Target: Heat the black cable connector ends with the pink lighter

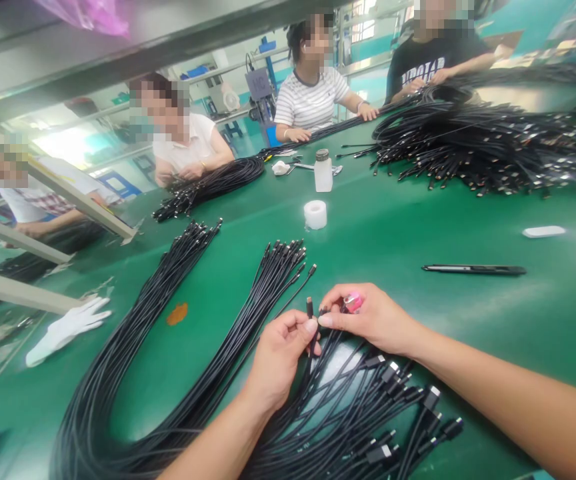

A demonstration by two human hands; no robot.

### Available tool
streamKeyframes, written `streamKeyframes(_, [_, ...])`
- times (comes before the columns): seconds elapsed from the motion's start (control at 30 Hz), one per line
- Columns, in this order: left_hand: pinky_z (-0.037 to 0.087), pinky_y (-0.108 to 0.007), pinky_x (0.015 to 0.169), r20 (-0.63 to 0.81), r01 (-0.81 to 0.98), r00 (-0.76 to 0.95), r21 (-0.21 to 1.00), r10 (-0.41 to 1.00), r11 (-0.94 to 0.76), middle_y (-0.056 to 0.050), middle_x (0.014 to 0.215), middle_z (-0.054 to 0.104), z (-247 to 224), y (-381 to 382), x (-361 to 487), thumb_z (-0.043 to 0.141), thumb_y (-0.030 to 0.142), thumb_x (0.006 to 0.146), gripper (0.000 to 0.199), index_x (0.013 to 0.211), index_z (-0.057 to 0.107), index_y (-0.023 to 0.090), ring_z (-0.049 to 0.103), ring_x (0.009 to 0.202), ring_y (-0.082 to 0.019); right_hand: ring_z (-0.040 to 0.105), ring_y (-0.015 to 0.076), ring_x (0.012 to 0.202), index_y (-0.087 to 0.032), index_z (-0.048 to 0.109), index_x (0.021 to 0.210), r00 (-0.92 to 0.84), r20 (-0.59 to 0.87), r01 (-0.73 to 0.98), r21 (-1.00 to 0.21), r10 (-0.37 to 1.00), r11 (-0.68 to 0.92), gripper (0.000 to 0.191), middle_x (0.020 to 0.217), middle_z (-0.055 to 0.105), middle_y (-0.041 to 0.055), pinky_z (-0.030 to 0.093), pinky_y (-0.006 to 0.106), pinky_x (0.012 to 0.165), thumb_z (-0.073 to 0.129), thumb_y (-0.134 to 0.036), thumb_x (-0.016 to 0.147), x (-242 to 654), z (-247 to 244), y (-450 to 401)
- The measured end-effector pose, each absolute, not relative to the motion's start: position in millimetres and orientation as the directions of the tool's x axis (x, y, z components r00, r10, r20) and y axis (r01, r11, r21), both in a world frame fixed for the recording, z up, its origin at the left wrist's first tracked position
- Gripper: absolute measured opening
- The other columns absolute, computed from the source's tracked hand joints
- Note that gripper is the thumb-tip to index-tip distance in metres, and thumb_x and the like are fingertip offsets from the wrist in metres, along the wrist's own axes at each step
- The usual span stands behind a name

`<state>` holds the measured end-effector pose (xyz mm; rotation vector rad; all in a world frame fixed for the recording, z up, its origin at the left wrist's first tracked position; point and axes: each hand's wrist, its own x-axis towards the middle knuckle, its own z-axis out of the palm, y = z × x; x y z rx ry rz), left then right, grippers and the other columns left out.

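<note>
A black cable is pinched between the thumb and fingers of my left hand [284,350]; its connector [309,307] points upward. Close beside it, my right hand [375,317] has its thumb and fingertips closed at the dark end of another cable [323,311]. A small pink and silvery thing [353,302] shows at the curled fingers of my right hand; its kind I cannot make out. Below both hands, a fan of loose black cables [368,393] with plugs spreads over the green table. To the left, a cable bundle [275,267] lies with its connectors facing away.
Another cable bundle [168,273] curves at the left, near a white glove [68,330]. Ahead stand a white tape roll [315,215] and a bottle [323,173]. A black cutter knife [473,270] lies right. Co-workers handle cables across the table, beside a large cable pile [448,147].
</note>
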<state>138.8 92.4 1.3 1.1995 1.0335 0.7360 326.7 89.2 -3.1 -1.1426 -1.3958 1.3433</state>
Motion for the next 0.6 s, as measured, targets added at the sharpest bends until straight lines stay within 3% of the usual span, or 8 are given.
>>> streamKeyframes(0.4, [0.037, -0.019, 0.055, -0.259, 0.101, 0.342, 0.966, 0.903, 0.239, 0.002, 0.055, 0.061, 0.8, 92.4, 137.4, 0.073, 0.042, 0.078, 0.035, 0.071, 0.053, 0.015, 0.051, 0.053, -0.008, 0.047, 0.0103, 0.060, -0.015, 0.068, 0.084, -0.228, -0.012, 0.026, -1.000, 0.974, -0.006, 0.025, 0.067, 0.058, -0.0016, 0.037, 0.025, 0.059, 0.076, -0.037, 0.075, 326.8, -1.3, 88.9])
streamKeyframes(0.6, [0.035, -0.019, 0.052, -0.269, 0.180, 0.393, 0.960, 0.880, 0.213, 0.003, 0.057, 0.059, 2.5, 89.7, 138.2, 0.078, 0.041, 0.073, 0.034, 0.071, 0.057, 0.015, 0.050, 0.053, -0.008, 0.045, 0.0101, 0.060, -0.017, 0.071, 0.097, -0.247, -0.013, 0.023, -1.000, 0.969, -0.008, 0.028, 0.069, 0.056, -0.0027, 0.036, 0.025, 0.058, 0.076, -0.034, 0.075, 328.0, -2.0, 88.3])
